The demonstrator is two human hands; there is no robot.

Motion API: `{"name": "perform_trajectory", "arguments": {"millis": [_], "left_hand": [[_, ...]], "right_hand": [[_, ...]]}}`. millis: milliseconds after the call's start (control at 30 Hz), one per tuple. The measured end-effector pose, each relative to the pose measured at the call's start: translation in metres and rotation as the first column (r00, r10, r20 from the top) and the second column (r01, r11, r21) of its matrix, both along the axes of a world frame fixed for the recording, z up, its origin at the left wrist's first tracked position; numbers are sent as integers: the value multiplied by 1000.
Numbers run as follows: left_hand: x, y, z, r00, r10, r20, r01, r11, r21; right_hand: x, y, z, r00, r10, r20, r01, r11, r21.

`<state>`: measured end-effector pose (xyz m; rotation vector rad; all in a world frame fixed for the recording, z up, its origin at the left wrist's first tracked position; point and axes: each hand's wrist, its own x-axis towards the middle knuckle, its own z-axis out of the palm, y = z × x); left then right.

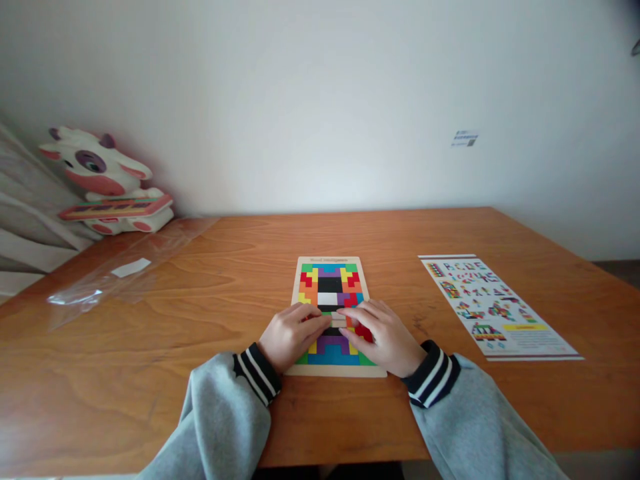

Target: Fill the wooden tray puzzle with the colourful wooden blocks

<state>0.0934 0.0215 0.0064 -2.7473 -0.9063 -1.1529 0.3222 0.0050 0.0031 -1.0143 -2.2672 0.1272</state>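
Note:
A wooden block puzzle board (295,313) lies flat on the table in front of me, filled with coloured pieces in red, yellow, green, blue, purple, orange, black and white. Over its lower middle, a small pale wooden puzzle piece (339,321) shows between my fingertips. My left hand (295,331) pinches at its left end, thumb and forefinger close together. From the other side, my right hand (387,333) has its forefinger and thumb around the right end. My fingers cover part of the pieces underneath, so I cannot tell whether the pale piece is fully seated.
A printed pattern sheet (500,310) lies to the right. At the left are a crumpled clear plastic bag (100,287) and a white slip (131,268). A cow-shaped toy keyboard (115,187) stands at the back left corner of the wooden table (240,253), against the wall.

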Motion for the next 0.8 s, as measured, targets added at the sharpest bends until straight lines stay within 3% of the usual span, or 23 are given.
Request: {"name": "perform_trajectory", "arguments": {"millis": [100, 200, 300, 400, 567, 667, 800], "left_hand": [[11, -5, 4, 986, 12, 164, 12, 989, -146], [18, -9, 7, 958, -2, 286, 98, 943, -319], [18, -8, 4, 949, -20, 315, 134, 929, -344], [14, -4, 1, 973, 7, 229, 60, 957, -285], [5, 3, 1, 998, 62, 20, -57, 980, -193], [3, 6, -2, 987, 155, -36, -159, 965, -207], [2, 8, -12, 978, 194, -73, -207, 948, -241]], "right_hand": [[0, 1, 0, 994, 41, -101, -41, 999, 6], [1, 3, 0, 982, 38, -187, -37, 999, 6], [3, 4, -1, 968, 51, -246, -49, 999, 12], [4, 4, -2, 969, 75, -237, -73, 997, 17], [3, 2, -6, 998, 50, -26, -47, 991, 123], [-1, -1, -5, 996, 71, 60, -79, 988, 135], [-6, -8, 2, 992, 37, 118, -49, 994, 95]]}}
